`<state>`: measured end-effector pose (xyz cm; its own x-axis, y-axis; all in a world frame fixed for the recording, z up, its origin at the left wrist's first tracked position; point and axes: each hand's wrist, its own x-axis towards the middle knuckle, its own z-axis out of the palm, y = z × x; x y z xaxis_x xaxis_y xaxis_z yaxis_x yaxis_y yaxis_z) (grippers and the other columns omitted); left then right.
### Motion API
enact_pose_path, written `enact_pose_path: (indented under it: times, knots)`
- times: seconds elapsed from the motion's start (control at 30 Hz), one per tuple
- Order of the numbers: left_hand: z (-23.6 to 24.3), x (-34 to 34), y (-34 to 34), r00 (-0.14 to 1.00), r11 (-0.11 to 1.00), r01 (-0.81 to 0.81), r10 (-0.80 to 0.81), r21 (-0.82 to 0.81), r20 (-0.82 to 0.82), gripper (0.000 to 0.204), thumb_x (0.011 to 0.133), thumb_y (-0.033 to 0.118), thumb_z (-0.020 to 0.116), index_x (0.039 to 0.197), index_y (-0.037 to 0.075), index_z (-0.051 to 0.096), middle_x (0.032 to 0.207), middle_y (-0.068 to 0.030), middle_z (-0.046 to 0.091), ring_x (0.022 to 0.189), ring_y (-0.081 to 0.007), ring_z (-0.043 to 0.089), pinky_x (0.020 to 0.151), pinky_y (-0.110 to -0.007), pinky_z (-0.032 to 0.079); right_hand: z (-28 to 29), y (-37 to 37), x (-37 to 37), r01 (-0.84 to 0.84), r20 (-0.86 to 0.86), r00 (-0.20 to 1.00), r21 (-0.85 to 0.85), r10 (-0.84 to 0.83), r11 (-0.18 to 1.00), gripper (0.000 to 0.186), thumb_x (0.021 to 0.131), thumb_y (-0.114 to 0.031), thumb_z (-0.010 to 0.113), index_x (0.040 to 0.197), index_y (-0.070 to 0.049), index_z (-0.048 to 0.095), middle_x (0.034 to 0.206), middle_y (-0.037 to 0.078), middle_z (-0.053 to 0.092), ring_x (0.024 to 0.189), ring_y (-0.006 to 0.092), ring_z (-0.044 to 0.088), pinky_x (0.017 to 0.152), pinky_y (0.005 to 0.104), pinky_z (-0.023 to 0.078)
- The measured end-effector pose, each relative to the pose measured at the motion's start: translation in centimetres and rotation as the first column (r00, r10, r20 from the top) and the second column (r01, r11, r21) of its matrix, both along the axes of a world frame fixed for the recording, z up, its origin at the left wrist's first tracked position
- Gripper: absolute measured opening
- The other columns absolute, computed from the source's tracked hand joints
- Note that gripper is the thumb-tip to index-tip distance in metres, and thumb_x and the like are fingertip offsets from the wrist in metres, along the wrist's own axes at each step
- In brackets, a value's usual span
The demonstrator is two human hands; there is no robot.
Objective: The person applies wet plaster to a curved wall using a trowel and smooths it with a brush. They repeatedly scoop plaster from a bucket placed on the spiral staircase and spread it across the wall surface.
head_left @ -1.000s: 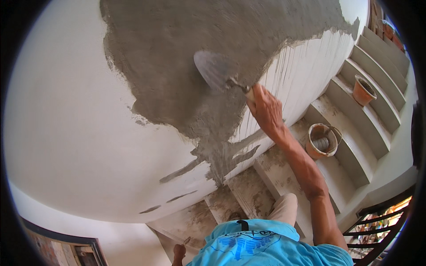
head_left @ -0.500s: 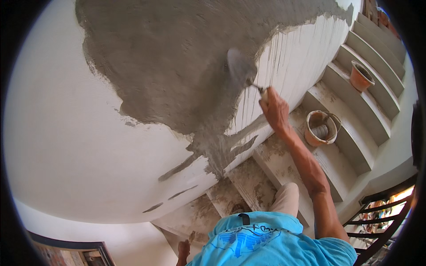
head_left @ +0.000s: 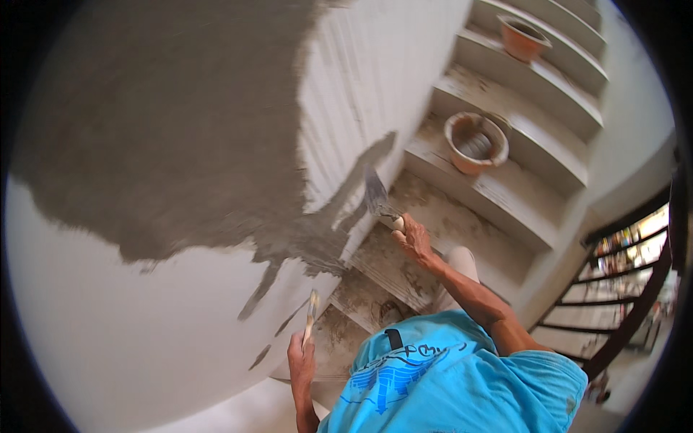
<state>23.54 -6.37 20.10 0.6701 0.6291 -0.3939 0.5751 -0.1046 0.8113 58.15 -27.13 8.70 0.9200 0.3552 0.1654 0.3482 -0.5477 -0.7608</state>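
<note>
My right hand [head_left: 414,238] is closed around the handle of a pointed trowel [head_left: 376,193], its blade raised close to the wall by the stairs. At the lower left, my left hand [head_left: 301,359] grips a slim brush [head_left: 312,312] with a pale handle, held upright in front of the wall's bare white part. Grey wet mortar [head_left: 180,130] covers much of the curved wall, narrowing into a smeared patch low down by the steps. Whether the trowel blade touches the wall I cannot tell.
Mortar-stained steps [head_left: 393,278] climb to the right. An orange bucket [head_left: 469,164] with a grey cylindrical thing inside stands on one; higher up sits another orange bucket [head_left: 523,45]. A dark railing [head_left: 632,310] runs along the right side.
My right hand has brought the trowel down and left from the mortar. The left hand has risen, bringing the brush fully into sight. The view has shifted, too.
</note>
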Motion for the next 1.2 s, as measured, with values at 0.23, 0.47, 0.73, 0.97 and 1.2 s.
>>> enact_pose_path:
  times: [0.23,0.47,0.73,0.97,1.2]
  knots:
    - [0.2,20.8,-3.7,0.858,0.87,0.485,-0.492,0.086,0.149,0.022,0.102,0.017,0.052,0.107,-0.002,0.063,0.078,-0.0134,0.059,0.06,-0.0219,0.055,0.06,-0.039,0.045,-6.0,-10.3,-2.0,0.468,-0.547,0.812,0.401,-0.205,0.787,0.043,0.077,-0.012,0.061,0.119,-0.002,0.055,0.086,0.008,0.058,0.069,0.0191,0.056,0.062,0.0354,0.049]
    - [-1.2,43.2,-12.6,0.567,0.574,0.563,-0.792,0.595,0.228,0.023,0.097,0.019,0.057,0.1,-0.001,0.067,0.076,-0.0231,0.063,0.07,-0.0412,0.062,0.063,-0.047,0.045,-6.9,-17.3,-3.9,0.686,-0.822,0.564,0.524,0.086,0.504,0.055,0.079,-0.012,0.058,0.133,-0.007,0.053,0.083,0.006,0.062,0.061,0.0155,0.06,0.046,0.0321,0.053]
    - [-7.3,62.6,-23.4,0.389,0.337,0.575,-0.914,0.746,0.113,0.016,0.088,0.008,0.056,0.089,-0.002,0.067,0.084,-0.0298,0.066,0.084,-0.0468,0.066,0.073,-0.054,0.051,-7.2,-18.9,-3.5,0.735,-0.838,0.533,0.527,0.116,0.427,0.061,0.077,-0.016,0.058,0.137,-0.009,0.051,0.087,0.006,0.062,0.064,0.0154,0.061,0.051,0.0318,0.052]
    - [-13.0,68.7,-32.0,0.302,0.007,0.716,-0.905,0.698,-0.3,0.018,0.085,0.012,0.063,0.091,-0.001,0.075,0.093,-0.0272,0.071,0.092,-0.044,0.071,0.081,-0.051,0.057,-6.8,-20.9,-2.5,0.808,-0.859,0.49,0.511,0.148,0.293,0.062,0.077,-0.015,0.058,0.139,-0.01,0.05,0.086,0.007,0.061,0.063,0.0156,0.059,0.05,0.0309,0.053]
    - [-17.0,70.9,-34.0,0.213,-0.156,0.73,-0.873,0.666,-0.438,0.021,0.084,0.017,0.065,0.092,0.002,0.077,0.094,-0.0254,0.072,0.092,-0.0397,0.072,0.079,-0.05,0.057,-7.2,-21.8,-2.1,0.844,-0.885,0.443,0.465,0.142,0.266,0.062,0.077,-0.015,0.058,0.139,-0.011,0.05,0.085,0.007,0.061,0.061,0.0156,0.059,0.049,0.0305,0.053]
